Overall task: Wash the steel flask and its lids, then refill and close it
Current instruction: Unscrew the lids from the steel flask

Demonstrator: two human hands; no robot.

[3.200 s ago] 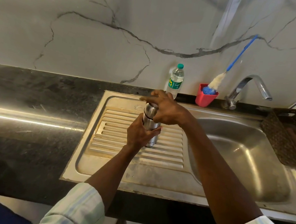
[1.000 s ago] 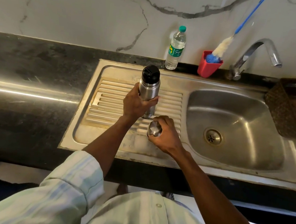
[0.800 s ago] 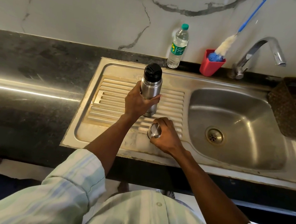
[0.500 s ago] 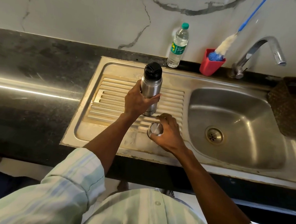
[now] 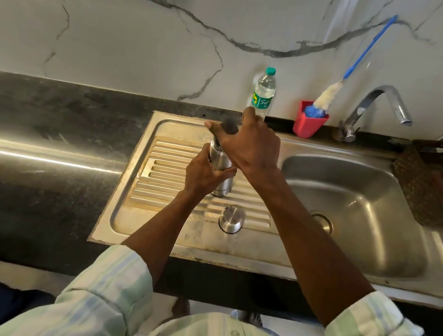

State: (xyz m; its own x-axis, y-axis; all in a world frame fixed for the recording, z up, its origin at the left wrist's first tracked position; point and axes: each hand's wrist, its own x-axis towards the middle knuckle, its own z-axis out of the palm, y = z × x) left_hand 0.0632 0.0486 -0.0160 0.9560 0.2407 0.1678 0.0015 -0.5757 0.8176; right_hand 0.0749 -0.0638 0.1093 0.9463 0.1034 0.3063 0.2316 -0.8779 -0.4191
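The steel sink (image 5: 408, 275) sits in a dark worktop (image 5: 36, 175). On its ribbed drainboard (image 5: 168, 173) the flask (image 5: 221, 168) stands upright, the left hand (image 5: 203, 174) wrapped round its body, the right hand (image 5: 247, 143) curled over the black inner lid (image 5: 228, 127). The steel cap (image 5: 232, 219) rests in front, apart. A hard twist could, I'd say, skid the flask's base on the ribs or knock the cap into the basin.
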